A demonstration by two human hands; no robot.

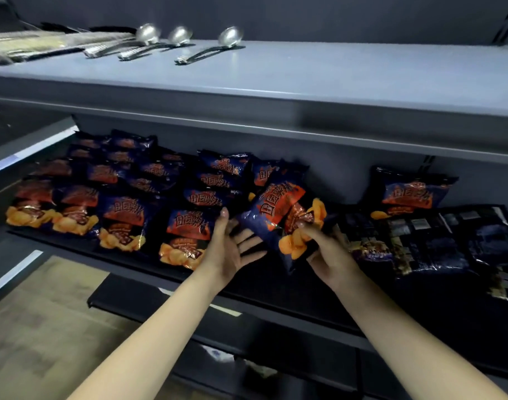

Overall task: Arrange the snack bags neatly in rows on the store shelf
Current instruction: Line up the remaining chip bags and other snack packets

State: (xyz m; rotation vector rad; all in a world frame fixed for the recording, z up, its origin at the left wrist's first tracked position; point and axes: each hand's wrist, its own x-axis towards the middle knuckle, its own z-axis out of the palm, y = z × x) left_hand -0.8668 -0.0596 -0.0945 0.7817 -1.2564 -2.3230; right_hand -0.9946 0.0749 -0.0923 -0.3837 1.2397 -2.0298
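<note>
Blue bag (276, 203), one, right hand (330, 255), three ladles (180, 35)

Snack bags (123, 217) in rows left; ladles (189, 44) above.

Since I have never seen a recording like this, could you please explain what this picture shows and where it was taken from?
There is no machine here: a person wears a camera on the head, looking down at their bare hands. The right hand pinches a tilted snack bag by its lower end; the left hand is open beside it. On the lower shelf, matching bags lie in rows to the left, a lone bag stands at the right, and dark packets lie flat before it. Ladles lie on the upper shelf.
</note>
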